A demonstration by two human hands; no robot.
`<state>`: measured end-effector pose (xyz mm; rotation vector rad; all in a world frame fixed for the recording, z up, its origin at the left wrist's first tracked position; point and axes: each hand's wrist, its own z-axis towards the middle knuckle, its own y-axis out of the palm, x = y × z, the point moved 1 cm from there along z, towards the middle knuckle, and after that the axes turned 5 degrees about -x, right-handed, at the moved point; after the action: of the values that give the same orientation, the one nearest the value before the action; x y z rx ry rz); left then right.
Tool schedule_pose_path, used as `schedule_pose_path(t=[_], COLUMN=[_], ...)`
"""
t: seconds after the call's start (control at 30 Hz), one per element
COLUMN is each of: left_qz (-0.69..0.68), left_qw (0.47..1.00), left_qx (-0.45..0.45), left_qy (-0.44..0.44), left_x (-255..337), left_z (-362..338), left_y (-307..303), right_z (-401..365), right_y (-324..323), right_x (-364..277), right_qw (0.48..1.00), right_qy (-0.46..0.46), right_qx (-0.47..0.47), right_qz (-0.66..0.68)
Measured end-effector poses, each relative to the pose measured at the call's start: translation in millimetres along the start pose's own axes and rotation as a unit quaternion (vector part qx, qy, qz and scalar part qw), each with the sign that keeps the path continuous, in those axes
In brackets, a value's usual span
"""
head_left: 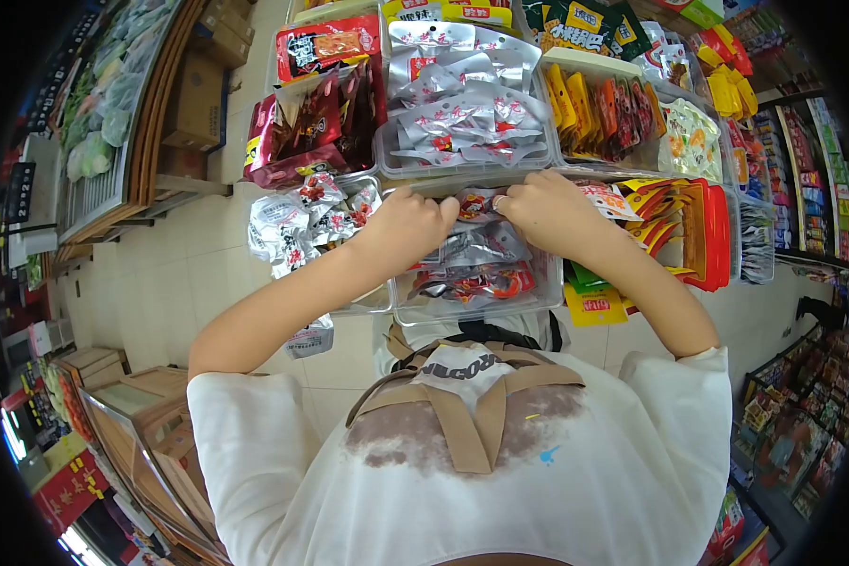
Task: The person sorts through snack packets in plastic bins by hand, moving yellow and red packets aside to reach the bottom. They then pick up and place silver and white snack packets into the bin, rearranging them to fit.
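Note:
Both hands are over a clear plastic bin (pixel 476 308) of snack packets. My left hand (pixel 411 224) has its fingers curled at the bin's upper left, against a small red and silver packet (pixel 474 206). At that packet's right end, my right hand (pixel 549 211) is closed in a pinch, with a ring on one finger. The packet lies between the two hands, its ends hidden by the fingers. Below it in the bin are silver packets (pixel 486 243) and red packets (pixel 472 281).
Behind is a bin of silver packets (pixel 467 118), with dark red packets (pixel 316 123) to its left. White packets (pixel 283 226) fill a bin at left; a red bin (pixel 714 236) stands at right. Vegetable shelves (pixel 104 123) are far left.

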<state>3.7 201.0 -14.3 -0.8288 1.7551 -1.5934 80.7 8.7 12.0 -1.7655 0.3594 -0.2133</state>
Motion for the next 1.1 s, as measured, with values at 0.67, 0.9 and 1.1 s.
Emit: schedule_pose_path(t=[0.67,0.9,1.1], left_qz=[-0.026,-0.013,-0.104], left_qw=[1.0,0.999,0.994], left_qx=[-0.003,-0.039,0.026], left_qy=[-0.013,-0.024,-0.025], left_x=[30.4,34.3,19.6], left_z=[-33.6,-28.7,-20.3], left_y=[-35.7,-12.6,-36.3], right_z=[-3.3,-13.4,-9.3], right_y=[-28.7,-53.3,-46.2], right_x=[-2.1,15.8,10.0], right_qw=[0.996,0.984,0.983], right_qy=[0.029,0.046,0.035], right_qx=[0.006,0.107,0.055], right_qz=[0.086,0.135,0.17])
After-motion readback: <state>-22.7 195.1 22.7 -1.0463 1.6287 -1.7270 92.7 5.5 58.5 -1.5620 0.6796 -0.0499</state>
